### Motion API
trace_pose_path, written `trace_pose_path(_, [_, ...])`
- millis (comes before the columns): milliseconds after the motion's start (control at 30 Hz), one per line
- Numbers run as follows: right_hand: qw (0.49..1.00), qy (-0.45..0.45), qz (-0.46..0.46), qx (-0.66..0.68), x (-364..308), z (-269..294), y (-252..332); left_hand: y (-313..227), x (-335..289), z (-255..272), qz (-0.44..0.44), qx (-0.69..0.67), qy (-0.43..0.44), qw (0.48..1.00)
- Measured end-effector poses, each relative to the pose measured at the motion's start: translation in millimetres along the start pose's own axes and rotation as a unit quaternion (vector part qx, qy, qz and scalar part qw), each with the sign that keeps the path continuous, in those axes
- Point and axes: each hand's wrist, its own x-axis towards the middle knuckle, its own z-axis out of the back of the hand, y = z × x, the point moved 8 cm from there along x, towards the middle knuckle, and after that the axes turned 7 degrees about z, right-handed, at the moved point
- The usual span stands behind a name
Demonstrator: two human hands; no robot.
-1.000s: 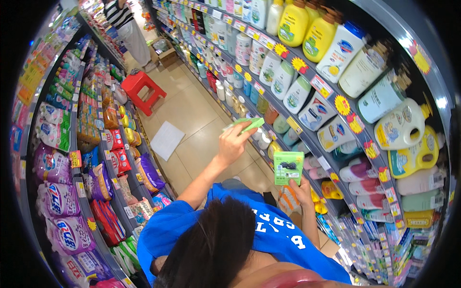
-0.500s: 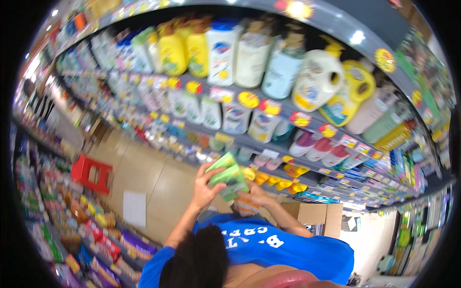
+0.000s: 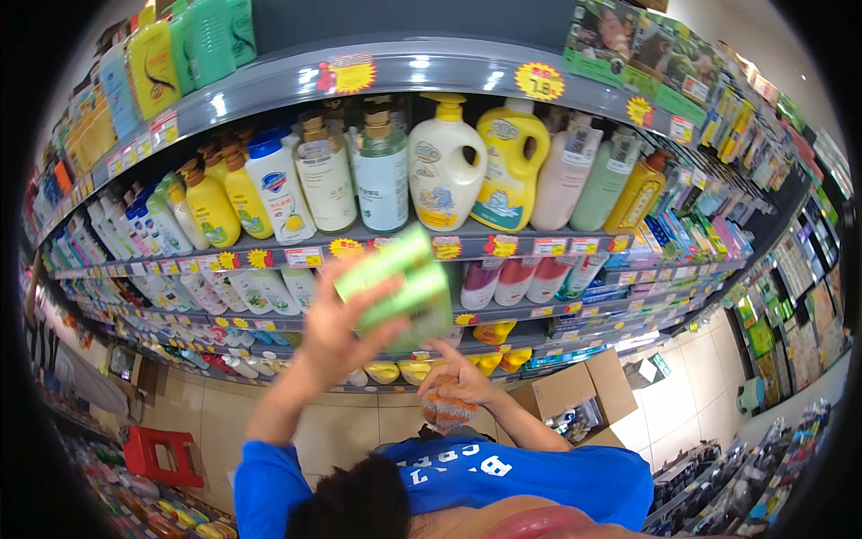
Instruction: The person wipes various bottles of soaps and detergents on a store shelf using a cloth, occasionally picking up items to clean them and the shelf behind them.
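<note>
Green packs lifted toward a crowded shelf
Left hand (image 3: pixel 337 337) loosely curled around blurred green packs (image 3: pixel 400 286) before the shelf (image 3: pixel 503 244); right hand (image 3: pixel 458 382) closed on an orange sponge (image 3: pixel 446 410); packs could slip, or knock bottles (image 3: pixel 382 175)

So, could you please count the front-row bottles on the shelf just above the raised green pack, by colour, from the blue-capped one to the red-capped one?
White or cream bottles: 4
Yellow bottles: 2
Pink bottle: 1
Pale green bottle: 1
Total: 8
</note>
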Motion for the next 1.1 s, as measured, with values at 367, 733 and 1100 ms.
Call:
trace_pose_path(367, [0.989, -0.132, 0.0, -0.072, -63.7, 23.6, 29.5, -12.8, 344.1, 19.3, -0.08, -0.225, -0.06, 0.969])
trace_pose_path(733, [0.977, -0.201, 0.028, -0.064, -110.4, 45.6, 40.7, 27.2, 394.0, -70.0, -0.051, -0.308, 0.122, 0.942])
trace_pose_path(1100, [0.982, -0.186, 0.032, -0.03, -113.3, 49.3, 37.6, 21.5, 387.3, -76.7, -0.077, -0.31, 0.146, 0.936])
